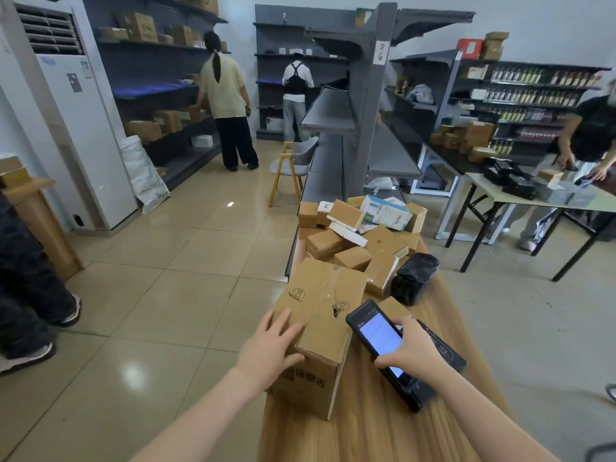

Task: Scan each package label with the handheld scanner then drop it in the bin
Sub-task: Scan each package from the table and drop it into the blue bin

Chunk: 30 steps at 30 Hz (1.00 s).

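At a wooden table [366,435], a worker's left hand [268,345] lies flat, fingers spread, on the near corner of a large carton [320,328]. The right hand [411,351] grips the handheld scanner [380,341], screen lit, just beside it. No label shows on top, so turning the carton before aiming squarely looks wisest. No bin is in view.

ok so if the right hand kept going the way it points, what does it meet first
Most likely the big cardboard box: the right hand holds the scanner with its head almost at the box's right flap. Depth is unclear; it may pass above, toward the smaller packages behind.
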{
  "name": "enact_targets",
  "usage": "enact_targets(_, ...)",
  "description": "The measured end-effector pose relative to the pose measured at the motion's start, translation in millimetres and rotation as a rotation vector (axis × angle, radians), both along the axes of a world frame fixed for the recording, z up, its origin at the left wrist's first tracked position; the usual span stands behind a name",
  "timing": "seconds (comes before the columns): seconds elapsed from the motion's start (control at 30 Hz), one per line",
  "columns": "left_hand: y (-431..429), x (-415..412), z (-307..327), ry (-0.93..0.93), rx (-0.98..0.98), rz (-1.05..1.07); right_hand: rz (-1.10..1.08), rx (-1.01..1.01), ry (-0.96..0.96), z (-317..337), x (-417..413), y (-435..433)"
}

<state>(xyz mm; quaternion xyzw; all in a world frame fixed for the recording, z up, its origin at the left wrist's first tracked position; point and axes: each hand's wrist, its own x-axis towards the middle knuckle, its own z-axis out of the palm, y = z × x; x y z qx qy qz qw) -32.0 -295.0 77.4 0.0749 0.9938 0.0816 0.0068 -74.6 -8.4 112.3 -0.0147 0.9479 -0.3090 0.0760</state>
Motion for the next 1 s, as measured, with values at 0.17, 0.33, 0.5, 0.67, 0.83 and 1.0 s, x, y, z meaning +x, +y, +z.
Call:
enact_targets(0.17, 51, 6, -6, 0.099, -0.087, 0.101, -0.03, -0.015, -0.019, -4, 7, 18)
enact_targets(0.33, 67, 1, 1, 0.148, 0.158, -0.074, -0.085, -0.007, -0.018, -5, 13, 43)
enact_targets(0.5, 29, -26, 22, 0.036, 0.196, -0.26, -0.176, -0.026, -0.018, -8, 23, 68)
enact_targets(0.67, -9, -39, 17, -0.139, -0.112, -0.283, -0.207, -0.004, -0.021, -12, 34, 81)
enact_targets(0.83, -2, -38, 0, 0.039, -0.17, -0.253, -0.211, -0.012, -0.015, -15, 43, 84)
enact_targets(1.0, 26, -45, -6, 0.21, -0.145, -0.266, -0.235, -0.01, 0.013, -11, 45, 90)
